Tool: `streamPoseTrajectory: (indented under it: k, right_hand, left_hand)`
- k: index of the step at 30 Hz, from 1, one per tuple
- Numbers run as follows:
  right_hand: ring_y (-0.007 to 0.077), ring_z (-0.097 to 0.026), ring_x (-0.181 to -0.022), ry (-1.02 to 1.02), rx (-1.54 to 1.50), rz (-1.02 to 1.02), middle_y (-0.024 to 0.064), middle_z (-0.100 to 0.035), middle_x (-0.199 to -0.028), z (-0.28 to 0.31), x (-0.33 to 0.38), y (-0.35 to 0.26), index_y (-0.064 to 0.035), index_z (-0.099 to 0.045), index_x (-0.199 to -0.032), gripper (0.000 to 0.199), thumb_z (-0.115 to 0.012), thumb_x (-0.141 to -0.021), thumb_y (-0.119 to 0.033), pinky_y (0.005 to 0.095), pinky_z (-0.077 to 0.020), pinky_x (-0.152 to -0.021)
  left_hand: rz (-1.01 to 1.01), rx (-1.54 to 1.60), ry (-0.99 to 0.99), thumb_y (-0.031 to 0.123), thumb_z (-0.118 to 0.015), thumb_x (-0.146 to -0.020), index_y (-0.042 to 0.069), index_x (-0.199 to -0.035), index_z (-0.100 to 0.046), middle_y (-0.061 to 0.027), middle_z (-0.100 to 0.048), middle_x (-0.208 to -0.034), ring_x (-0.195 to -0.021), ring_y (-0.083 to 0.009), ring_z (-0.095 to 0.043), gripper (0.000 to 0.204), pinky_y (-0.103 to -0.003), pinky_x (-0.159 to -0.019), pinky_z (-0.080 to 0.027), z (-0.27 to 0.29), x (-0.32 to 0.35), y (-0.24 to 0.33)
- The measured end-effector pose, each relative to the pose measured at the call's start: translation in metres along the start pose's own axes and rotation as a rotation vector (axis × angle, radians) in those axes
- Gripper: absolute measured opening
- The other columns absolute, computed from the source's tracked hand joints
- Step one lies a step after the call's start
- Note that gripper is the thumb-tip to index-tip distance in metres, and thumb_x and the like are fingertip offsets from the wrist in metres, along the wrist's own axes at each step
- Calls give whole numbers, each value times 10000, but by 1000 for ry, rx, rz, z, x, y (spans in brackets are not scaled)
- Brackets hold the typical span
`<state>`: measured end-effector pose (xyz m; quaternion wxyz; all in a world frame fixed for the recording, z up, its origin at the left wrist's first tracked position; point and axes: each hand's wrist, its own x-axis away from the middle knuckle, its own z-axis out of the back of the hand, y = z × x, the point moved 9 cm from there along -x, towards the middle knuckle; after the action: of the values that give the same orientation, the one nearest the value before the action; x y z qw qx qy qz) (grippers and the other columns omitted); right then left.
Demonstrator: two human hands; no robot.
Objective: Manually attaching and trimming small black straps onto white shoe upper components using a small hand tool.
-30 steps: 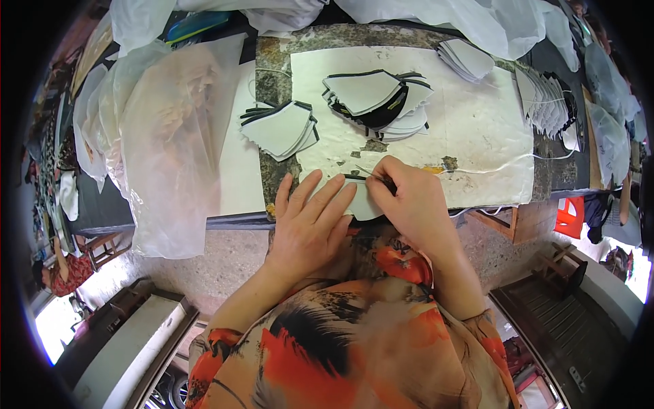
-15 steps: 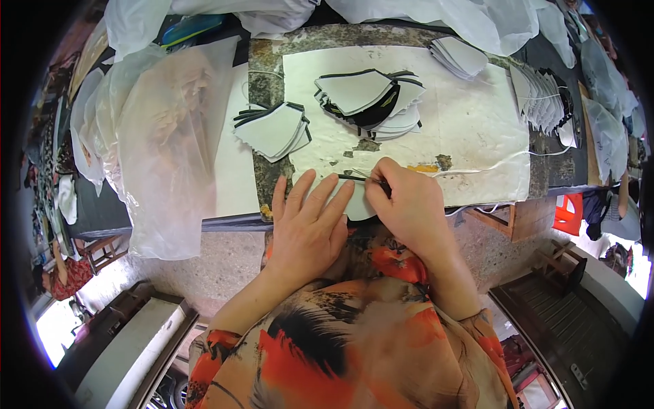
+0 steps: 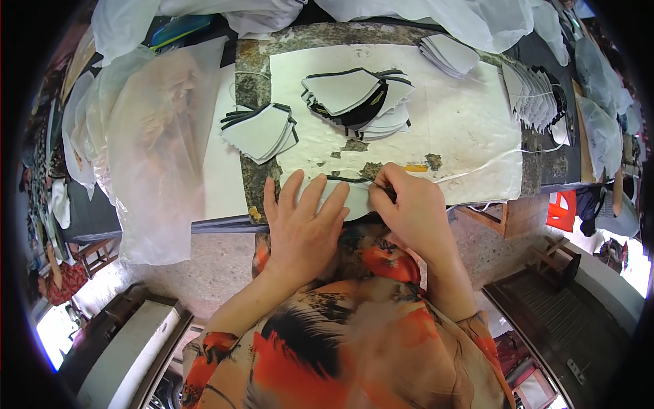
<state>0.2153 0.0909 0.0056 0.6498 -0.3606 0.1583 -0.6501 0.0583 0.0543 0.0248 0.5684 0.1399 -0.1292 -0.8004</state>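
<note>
A white curved panel with black edging (image 3: 357,199) lies at the near edge of the worktop, partly covered by both hands. My left hand (image 3: 304,228) rests flat over its left part, fingers spread. At the panel's right end, my right hand (image 3: 414,210) is closed in a pinch at the black edging. Anything else between those fingertips is hidden. Beyond the hands sits a pile of similar white panels (image 3: 340,92) with a black piece (image 3: 364,112) among them. Another stack of black-edged panels (image 3: 257,133) lies to the left.
A worn white sheet (image 3: 463,129) covers the mottled board (image 3: 253,85). At the back right are plain white panels (image 3: 449,56) and a tied bundle (image 3: 530,99). A white cord (image 3: 477,172) runs right. A translucent plastic bag (image 3: 153,157) hangs over the left front edge.
The worktop things appear slightly farther left in the picture. My left hand stays flat on the panel, and more of the panel shows between my hands. My right hand still pinches its right end.
</note>
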Motion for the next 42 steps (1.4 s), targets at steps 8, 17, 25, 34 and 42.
streamPoseTrajectory:
  k: [8, 17, 25, 34, 42]
  right_hand:
    - [392, -674, -684, 0, 65, 15, 157, -676, -708, 7, -5, 3, -64, -617, -906, 143, -626, -898, -207, 491, -512, -632]
    - [392, -685, -796, -10, 31, 29, 184, -701, -830, 14, -6, 0, -47, -640, -965, 184, -627, -908, -222, 487, -520, -700]
    - [369, -681, -800, 39, 64, 49, 146, -688, -828, 13, -7, -2, -58, -640, -950, 187, -675, -902, -235, 476, -522, -697]
    - [347, -658, -841, 161, 90, 195, 110, -646, -918, 18, -2, -13, -58, -613, -982, 168, -685, -873, -163, 462, -524, -694]
    - [285, -649, -841, -102, -136, 200, 96, -657, -919, 17, -5, -15, -65, -696, -1046, 263, -763, -840, -214, 375, -519, -757]
  left_hand:
    - [-10, -22, -54, 174, -711, -880, 291, -1327, -667, -105, -552, -1320, -1329, -389, -432, 464, -673, -1150, -257, -4, 1, 3]
    - [-27, -25, -89, 117, -696, -846, 312, -1393, -616, -135, -516, -1349, -1333, -419, -410, 586, -717, -1144, -221, -7, 2, 6]
    - [-15, -25, -98, 120, -698, -848, 323, -1400, -611, -139, -518, -1352, -1342, -422, -408, 594, -717, -1149, -213, -6, 2, 5]
    - [24, 29, -60, 274, -712, -921, 134, -1448, -557, -163, -424, -1520, -1451, -398, -325, 567, -630, -1203, -182, -5, -1, -10]
    - [-42, 257, -2, 267, -803, -844, 103, -1142, -592, -131, -567, -1385, -1434, -389, -400, 400, -629, -1206, -183, -8, 10, -19]
